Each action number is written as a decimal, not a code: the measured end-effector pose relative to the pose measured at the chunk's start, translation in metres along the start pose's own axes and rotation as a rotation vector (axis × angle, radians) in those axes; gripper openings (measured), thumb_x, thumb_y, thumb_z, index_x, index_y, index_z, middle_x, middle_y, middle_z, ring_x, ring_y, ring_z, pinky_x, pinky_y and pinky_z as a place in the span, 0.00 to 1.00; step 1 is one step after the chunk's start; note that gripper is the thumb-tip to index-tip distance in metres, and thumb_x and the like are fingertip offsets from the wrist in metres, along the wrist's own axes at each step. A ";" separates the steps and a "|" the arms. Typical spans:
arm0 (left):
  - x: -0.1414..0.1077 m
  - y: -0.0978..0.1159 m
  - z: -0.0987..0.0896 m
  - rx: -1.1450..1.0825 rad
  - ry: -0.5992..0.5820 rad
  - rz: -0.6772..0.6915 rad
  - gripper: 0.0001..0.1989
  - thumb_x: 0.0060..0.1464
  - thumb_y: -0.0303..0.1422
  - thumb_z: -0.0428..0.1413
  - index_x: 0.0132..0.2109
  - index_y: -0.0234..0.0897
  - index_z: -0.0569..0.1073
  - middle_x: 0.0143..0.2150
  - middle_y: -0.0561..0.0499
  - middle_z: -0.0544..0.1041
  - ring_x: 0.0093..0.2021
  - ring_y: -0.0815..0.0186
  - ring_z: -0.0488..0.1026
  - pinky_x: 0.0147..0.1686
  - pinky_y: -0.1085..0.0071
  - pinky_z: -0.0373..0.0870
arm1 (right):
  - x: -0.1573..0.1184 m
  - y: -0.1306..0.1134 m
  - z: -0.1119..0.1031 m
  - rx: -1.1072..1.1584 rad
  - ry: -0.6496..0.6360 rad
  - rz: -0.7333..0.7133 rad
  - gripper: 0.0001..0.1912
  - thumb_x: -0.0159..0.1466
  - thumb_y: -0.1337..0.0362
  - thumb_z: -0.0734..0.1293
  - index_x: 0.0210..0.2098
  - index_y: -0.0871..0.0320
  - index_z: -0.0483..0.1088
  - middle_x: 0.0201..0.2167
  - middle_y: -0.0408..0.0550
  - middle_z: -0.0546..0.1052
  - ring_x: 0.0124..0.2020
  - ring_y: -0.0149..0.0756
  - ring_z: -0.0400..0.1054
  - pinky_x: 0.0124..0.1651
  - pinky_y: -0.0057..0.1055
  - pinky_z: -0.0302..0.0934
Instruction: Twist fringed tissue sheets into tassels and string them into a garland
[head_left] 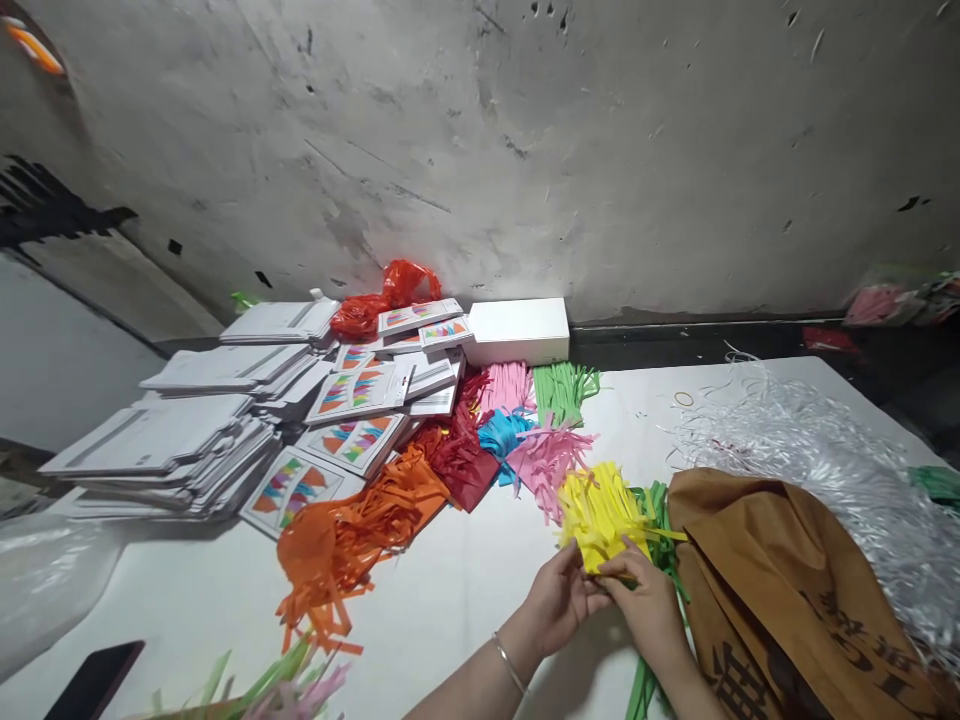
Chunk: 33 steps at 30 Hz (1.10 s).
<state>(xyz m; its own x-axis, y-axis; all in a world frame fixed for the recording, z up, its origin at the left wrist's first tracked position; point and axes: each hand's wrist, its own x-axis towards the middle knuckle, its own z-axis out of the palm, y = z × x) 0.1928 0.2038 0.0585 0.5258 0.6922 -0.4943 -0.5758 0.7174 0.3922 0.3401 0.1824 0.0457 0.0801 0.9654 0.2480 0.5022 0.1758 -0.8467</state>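
Note:
Both of my hands meet at the near edge of a bundle of yellow fringed paper [604, 505]. My left hand [562, 597] pinches its lower left side, a bracelet round the wrist. The fingers of my right hand [637, 590] close on its lower right edge. Green fringed paper [660, 525] lies just behind and right of the yellow one. Beyond it are pink fringe [549, 455], blue fringe [504, 432] and light green fringe [562, 390]. Farther left, dark red fringe [465, 455] and orange fringe [360, 525] lie on the white table [465, 600].
Stacks of white cards [157, 435] and printed cards [360, 390] fill the left. A white box [517, 330] and a red plastic bag [390, 300] stand by the wall. At right are a brown cloth bag [787, 580] and shredded clear strips [810, 440]. A phone [96, 682] lies front left.

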 end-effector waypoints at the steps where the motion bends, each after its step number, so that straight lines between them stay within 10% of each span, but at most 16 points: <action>1: 0.000 0.000 0.001 0.001 0.003 0.006 0.19 0.65 0.42 0.52 0.46 0.29 0.77 0.41 0.40 0.82 0.37 0.63 0.79 0.42 0.69 0.73 | -0.001 0.001 -0.001 0.001 0.015 0.047 0.12 0.62 0.60 0.66 0.23 0.54 0.70 0.22 0.42 0.75 0.28 0.37 0.73 0.52 0.43 0.68; 7: 0.002 -0.002 0.003 0.072 0.037 0.072 0.15 0.52 0.36 0.67 0.40 0.27 0.79 0.37 0.42 0.81 0.35 0.65 0.77 0.37 0.74 0.70 | -0.002 0.000 0.000 0.032 -0.023 0.196 0.08 0.57 0.57 0.68 0.29 0.56 0.71 0.24 0.43 0.76 0.26 0.38 0.73 0.31 0.31 0.69; 15: 0.003 -0.012 0.002 0.079 0.104 0.055 0.12 0.47 0.34 0.68 0.37 0.30 0.80 0.36 0.46 0.81 0.34 0.67 0.75 0.38 0.74 0.70 | -0.003 0.002 0.001 -0.141 0.015 0.194 0.16 0.61 0.51 0.66 0.36 0.57 0.76 0.38 0.55 0.77 0.43 0.50 0.72 0.48 0.45 0.65; 33: 0.008 -0.035 0.005 0.201 0.188 0.102 0.17 0.37 0.36 0.72 0.32 0.30 0.78 0.30 0.48 0.79 0.31 0.68 0.73 0.36 0.73 0.69 | -0.025 0.015 0.008 -0.250 0.031 0.264 0.16 0.62 0.64 0.57 0.46 0.57 0.71 0.35 0.56 0.80 0.40 0.51 0.73 0.43 0.42 0.62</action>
<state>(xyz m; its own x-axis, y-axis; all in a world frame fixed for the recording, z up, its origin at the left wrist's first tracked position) 0.2208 0.1845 0.0448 0.3352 0.7484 -0.5723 -0.4740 0.6589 0.5841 0.3383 0.1620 0.0229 0.2589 0.9644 0.0537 0.6557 -0.1347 -0.7429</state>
